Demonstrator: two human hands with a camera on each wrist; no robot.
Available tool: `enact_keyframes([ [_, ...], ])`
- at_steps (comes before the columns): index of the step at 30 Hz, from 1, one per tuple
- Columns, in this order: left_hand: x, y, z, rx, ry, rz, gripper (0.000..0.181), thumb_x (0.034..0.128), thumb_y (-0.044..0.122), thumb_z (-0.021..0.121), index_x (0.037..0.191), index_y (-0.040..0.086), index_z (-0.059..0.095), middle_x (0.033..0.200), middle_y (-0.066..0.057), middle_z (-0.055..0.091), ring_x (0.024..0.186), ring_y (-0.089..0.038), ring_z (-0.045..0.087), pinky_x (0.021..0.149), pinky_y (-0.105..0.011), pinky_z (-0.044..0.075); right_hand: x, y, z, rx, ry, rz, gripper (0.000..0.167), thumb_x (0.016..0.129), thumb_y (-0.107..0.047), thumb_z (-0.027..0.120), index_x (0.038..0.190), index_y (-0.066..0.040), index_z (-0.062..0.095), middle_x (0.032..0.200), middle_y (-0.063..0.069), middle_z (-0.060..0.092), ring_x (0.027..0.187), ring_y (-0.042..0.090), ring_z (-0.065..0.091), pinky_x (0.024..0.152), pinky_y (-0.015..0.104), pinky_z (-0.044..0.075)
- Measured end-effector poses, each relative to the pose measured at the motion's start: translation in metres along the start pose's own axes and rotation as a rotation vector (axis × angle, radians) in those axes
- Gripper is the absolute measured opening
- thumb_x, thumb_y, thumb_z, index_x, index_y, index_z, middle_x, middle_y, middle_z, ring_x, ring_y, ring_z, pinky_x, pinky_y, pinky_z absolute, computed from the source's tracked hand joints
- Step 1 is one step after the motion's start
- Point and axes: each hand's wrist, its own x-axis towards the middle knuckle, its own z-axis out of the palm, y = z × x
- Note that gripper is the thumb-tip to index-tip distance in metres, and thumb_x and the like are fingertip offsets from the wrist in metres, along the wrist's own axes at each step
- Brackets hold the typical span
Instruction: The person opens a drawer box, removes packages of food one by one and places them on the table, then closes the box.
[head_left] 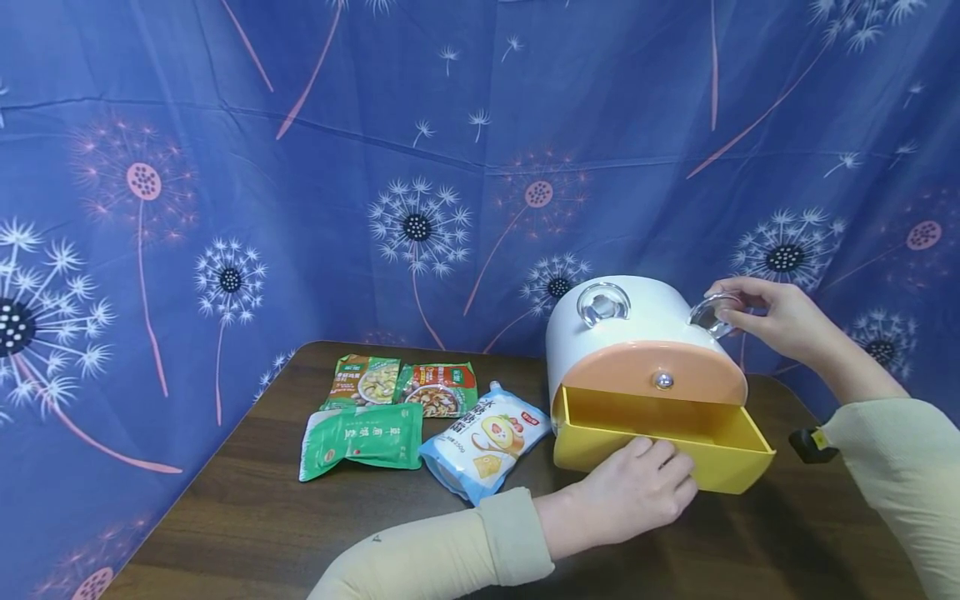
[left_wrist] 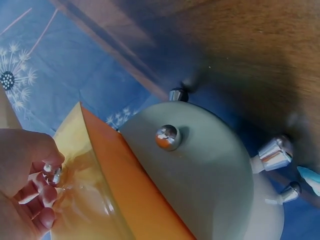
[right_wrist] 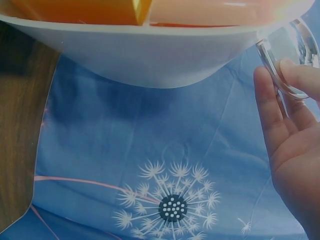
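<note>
A white, rounded storage box stands at the right of the table, with clear ring-shaped ears on top. Its upper front is a peach panel with a silver knob. Below that, a yellow drawer is pulled out, and its visible interior looks bare. My left hand is at the drawer's front; in the left wrist view its thumb and fingers pinch a shiny knob. My right hand grips the right clear ear between thumb and fingers.
Left of the box lie a blue-and-white spouted pouch, a green packet and two smaller food packets on the wooden table. A black-and-yellow tape measure is near the right sleeve. A blue dandelion-print cloth hangs behind.
</note>
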Motion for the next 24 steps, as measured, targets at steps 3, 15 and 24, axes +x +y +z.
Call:
enact_keyframes([
  [3,-0.001,0.003,0.009,-0.023,-0.044,0.001,0.042,0.0975,0.007,0.027,0.094,0.024,0.065,0.094,0.009,0.056,0.086,-0.010,0.050,0.070,-0.021,0.038,0.001,-0.001,-0.001,0.001,0.000,0.001,0.045,0.093,-0.030,0.058,0.130,-0.006,0.051,0.108,0.017,0.056,0.102,0.038,0.054,0.086,0.059,0.044],
  [15,-0.001,0.003,0.022,-0.065,-0.142,-0.015,0.029,0.0976,0.015,0.037,0.104,0.023,0.065,0.101,0.009,0.057,0.092,-0.011,0.050,0.075,-0.023,0.039,0.003,-0.002,-0.003,-0.026,0.021,-0.011,0.041,0.091,-0.030,0.061,0.126,-0.009,0.055,0.097,0.009,0.057,0.085,0.000,0.053,0.080,0.052,0.051],
  [24,0.001,-0.002,0.028,-0.048,-0.168,-0.005,0.029,0.0980,0.015,0.038,0.105,0.023,0.065,0.103,0.008,0.058,0.092,-0.012,0.051,0.074,-0.022,0.039,0.003,-0.003,-0.003,-0.009,0.023,-0.026,0.040,0.091,-0.025,0.061,0.126,-0.008,0.054,0.104,0.015,0.059,0.078,-0.017,0.045,0.072,0.043,0.055],
])
